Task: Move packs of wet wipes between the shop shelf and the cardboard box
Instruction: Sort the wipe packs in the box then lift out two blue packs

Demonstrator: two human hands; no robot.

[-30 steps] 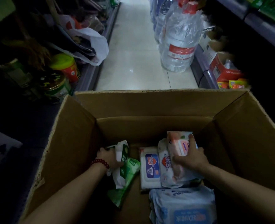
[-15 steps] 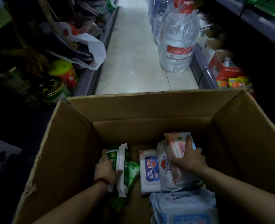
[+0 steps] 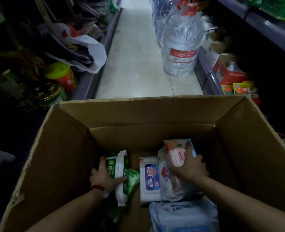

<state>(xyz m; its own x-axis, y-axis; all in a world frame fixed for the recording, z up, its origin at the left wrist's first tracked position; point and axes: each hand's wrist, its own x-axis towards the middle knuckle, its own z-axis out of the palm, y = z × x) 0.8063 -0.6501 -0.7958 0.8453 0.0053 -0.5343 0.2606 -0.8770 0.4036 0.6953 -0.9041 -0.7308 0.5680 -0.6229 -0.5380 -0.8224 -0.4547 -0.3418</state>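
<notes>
Green pack [image 3: 117, 171] lifted more upright, left hand [image 3: 103, 177] gripping it, right hand [image 3: 189, 169] clutching two pink-white packs [image 3: 173, 174]

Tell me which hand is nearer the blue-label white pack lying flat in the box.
Right. The right hand grips packs leaning against the blue-label pack; the left hand holds a green pack beyond a gap.

The pale blue soft plastic wipes pack [image 3: 183, 216] ran off the bottom edge. Dark left-hand shelf goods [image 3: 12, 52] were unreadable. The right hand [image 3: 187, 168] covered part of the pink-and-white wipes pack [image 3: 175, 153].
</notes>
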